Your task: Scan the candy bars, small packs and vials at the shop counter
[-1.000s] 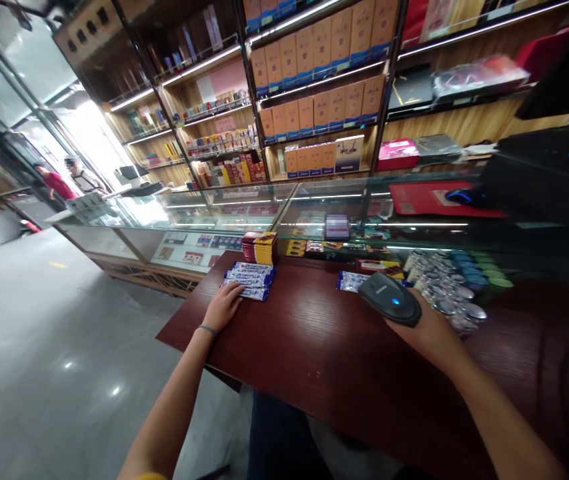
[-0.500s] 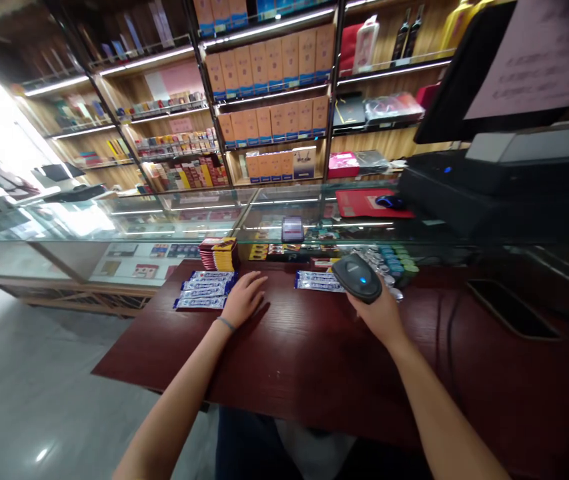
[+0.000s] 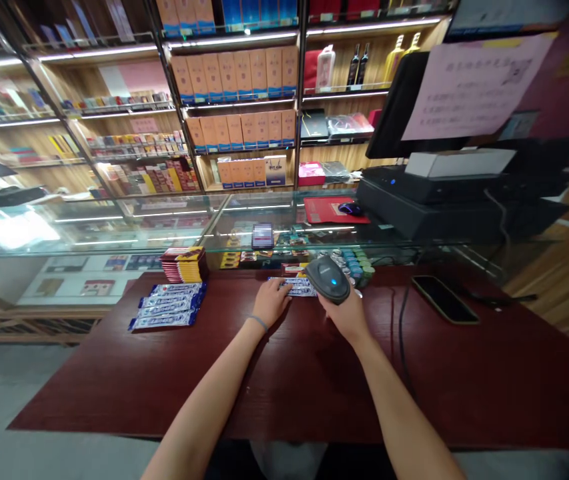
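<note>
My right hand point(image 3: 348, 317) is wrapped around the handle of a dark barcode scanner point(image 3: 328, 279), which has a blue light lit on top. Under the scanner's head lies a blue-and-white packet point(image 3: 300, 287), flat on the dark red table. My left hand point(image 3: 271, 303), with a grey band at its wrist, rests at the packet's left end. Its fingers reach out over the wrapper, palm down; the thumb's contact is hidden. Farther left, several similar blue-and-white packets point(image 3: 167, 307) overlap in a row. Behind them stands a stack of red-and-yellow packs point(image 3: 183, 265).
A glass display counter point(image 3: 224, 220) borders the table's far side. Small cans and packs point(image 3: 357, 263) sit beyond the scanner. To the right lie a phone point(image 3: 445, 300) and a cable point(image 3: 403, 333). A monitor point(image 3: 397, 107) stands above a black cash register point(image 3: 414, 203).
My left hand has moved right, from beside the row of packets to the single packet under the scanner. My right hand still holds the scanner. The view has turned right.
</note>
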A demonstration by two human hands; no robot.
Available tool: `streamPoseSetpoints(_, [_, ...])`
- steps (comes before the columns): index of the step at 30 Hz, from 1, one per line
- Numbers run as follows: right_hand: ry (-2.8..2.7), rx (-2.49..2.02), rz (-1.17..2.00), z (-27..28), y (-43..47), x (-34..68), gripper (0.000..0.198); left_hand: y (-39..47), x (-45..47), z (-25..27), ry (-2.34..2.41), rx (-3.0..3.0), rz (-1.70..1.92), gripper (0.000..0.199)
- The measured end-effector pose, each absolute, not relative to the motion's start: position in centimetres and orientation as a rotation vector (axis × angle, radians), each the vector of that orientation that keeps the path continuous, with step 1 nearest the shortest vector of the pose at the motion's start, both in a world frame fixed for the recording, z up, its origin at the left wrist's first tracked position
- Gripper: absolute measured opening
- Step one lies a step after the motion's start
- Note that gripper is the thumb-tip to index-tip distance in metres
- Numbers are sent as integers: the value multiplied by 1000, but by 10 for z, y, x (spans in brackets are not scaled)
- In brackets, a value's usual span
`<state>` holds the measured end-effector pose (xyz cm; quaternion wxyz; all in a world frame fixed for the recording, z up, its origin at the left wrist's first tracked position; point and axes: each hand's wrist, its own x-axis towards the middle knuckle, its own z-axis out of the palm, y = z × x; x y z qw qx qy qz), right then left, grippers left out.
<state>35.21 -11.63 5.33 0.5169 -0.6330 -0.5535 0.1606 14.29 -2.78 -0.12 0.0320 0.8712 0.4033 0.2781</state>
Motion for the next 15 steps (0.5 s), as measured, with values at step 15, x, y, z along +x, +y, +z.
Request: streamPoseSetpoints(15, [-1294, -1471, 414, 59, -121, 348, 56, -43, 133, 9, 1095, 2105, 1230, 17])
